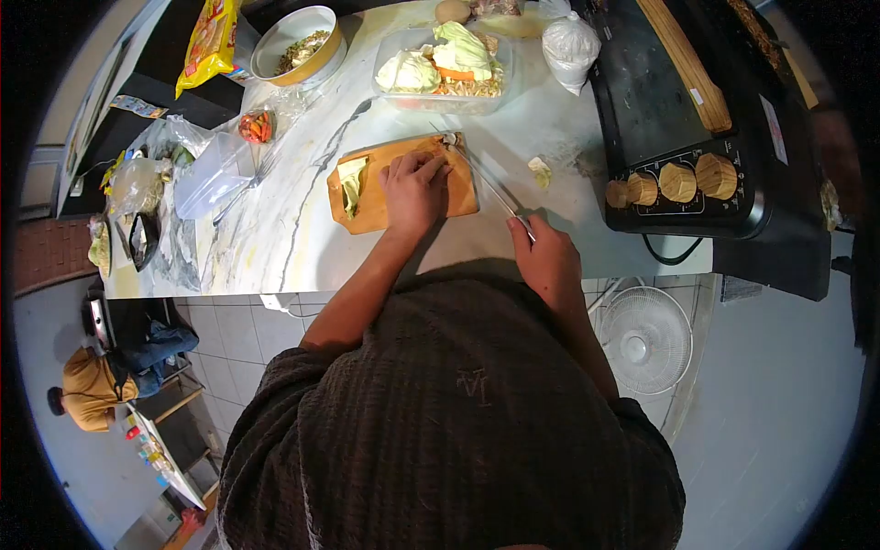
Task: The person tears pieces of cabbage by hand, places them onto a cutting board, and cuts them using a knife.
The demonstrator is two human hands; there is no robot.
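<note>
My right hand (547, 261) is closed round the handle of a knife (498, 190), whose thin blade points up and left along the right edge of a wooden cutting board (371, 203). On that board rests my left hand (414, 188), fingers bent and held together, pressing on something hidden beneath them. Just beyond its fingertips, close to the knife's tip, lies a small pale and dark piece (449, 139) that I cannot name. A strip of cabbage leaf (351, 186) lies at the board's left end. Another leaf scrap (540, 172) is on the counter, right of the knife.
A clear plastic tub (440, 103) of cut vegetables stands behind the board. A bowl (335, 53), a bag of chillies (257, 126) and a clear plastic container (218, 174) are leftward. A bag of white powder (570, 53) and a black griddle (669, 179) stand right. A person (96, 390) sits lower left.
</note>
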